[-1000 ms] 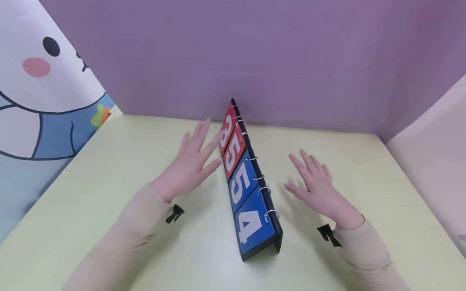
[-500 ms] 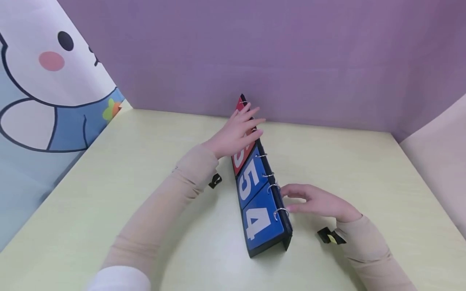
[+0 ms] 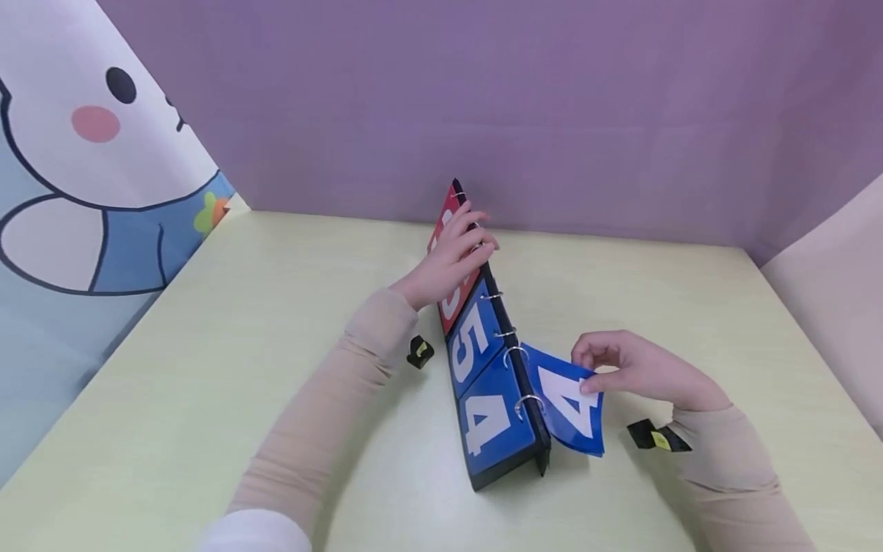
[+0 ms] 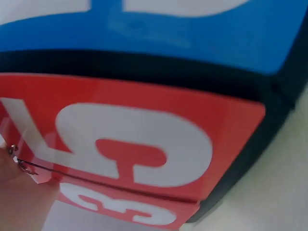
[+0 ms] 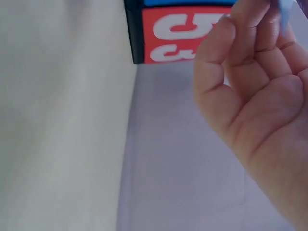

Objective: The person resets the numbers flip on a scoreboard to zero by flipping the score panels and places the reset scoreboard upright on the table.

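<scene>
A black flip scoreboard (image 3: 498, 310) stands tented on the table, seen lengthwise in the head view. Its left face shows a red 3, a red 5, a blue 5 card (image 3: 474, 337) and a blue 4 card (image 3: 491, 422). My left hand (image 3: 448, 261) holds the top edge at the red end, fingers bent over the ridge. On the other side, my right hand (image 3: 638, 372) pinches a lifted blue number card (image 3: 576, 418) marked 4, still on its rings. The left wrist view shows the red 5 card (image 4: 236, 125) up close; the right wrist view shows the right palm (image 5: 269, 125).
The pale yellow table (image 3: 297, 253) lies beneath the scoreboard. A purple wall (image 3: 552, 115) rises right behind its red end. At the left hangs a cartoon-printed cloth (image 3: 41, 245), and a pale wall (image 3: 841, 253) bounds the right side.
My left hand has moved from beside the scoreboard onto its top edge, and its fingers have bent. My right hand has reached the blue end and drawn a number card out to the right.
</scene>
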`<state>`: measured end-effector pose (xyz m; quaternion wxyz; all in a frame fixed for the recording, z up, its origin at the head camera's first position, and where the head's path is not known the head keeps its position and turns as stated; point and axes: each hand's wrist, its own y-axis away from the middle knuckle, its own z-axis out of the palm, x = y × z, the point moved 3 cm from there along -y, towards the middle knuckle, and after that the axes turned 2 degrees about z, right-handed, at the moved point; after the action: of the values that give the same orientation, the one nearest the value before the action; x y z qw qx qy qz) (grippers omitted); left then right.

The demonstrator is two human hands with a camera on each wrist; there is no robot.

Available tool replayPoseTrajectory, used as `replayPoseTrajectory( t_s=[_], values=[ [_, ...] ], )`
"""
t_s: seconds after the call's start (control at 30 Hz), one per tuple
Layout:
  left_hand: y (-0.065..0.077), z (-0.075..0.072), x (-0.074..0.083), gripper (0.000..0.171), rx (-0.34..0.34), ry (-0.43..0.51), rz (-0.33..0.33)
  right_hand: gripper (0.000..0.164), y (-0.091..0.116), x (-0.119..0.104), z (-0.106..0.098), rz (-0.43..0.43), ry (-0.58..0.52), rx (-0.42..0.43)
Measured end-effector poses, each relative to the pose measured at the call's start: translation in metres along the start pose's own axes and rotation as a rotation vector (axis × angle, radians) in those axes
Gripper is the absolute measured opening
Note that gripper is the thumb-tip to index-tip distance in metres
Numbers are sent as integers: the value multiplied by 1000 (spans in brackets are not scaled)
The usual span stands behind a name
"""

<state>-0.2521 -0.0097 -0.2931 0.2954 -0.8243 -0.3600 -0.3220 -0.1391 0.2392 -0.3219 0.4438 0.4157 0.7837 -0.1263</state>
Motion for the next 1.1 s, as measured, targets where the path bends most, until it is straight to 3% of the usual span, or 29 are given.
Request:
replayPoseTrajectory(
  t_s=[0.13, 0.33, 0.5, 0.63, 0.8, 0.93, 1.0, 1.1],
  values=[
    [2, 3, -5, 29, 51, 25, 43, 23, 5, -1, -4, 3, 23, 34],
    [0, 9, -8, 29, 86, -69, 138, 17, 12, -8, -11, -19, 69, 58],
    [-1, 8, -14, 29, 74, -135, 199, 12, 16, -14, -17, 19, 70, 175],
    [-2, 9, -17, 31, 40, -166, 215, 8, 24, -14, -24, 32, -31, 257],
    [-1, 10, -20, 32, 30, -151, 202, 28, 38, -14, -31, -24, -402, 225],
    [0, 10, -22, 28, 60, -159, 221, 40, 49, -22, -34, -149, -624, 197],
    [0, 9, -23, 27, 76, -164, 234, 45, 51, -29, -34, -286, -708, 140],
    [1, 8, -23, 27, 91, -159, 246, 58, 49, -44, -31, -568, -831, -4]
  ],
)
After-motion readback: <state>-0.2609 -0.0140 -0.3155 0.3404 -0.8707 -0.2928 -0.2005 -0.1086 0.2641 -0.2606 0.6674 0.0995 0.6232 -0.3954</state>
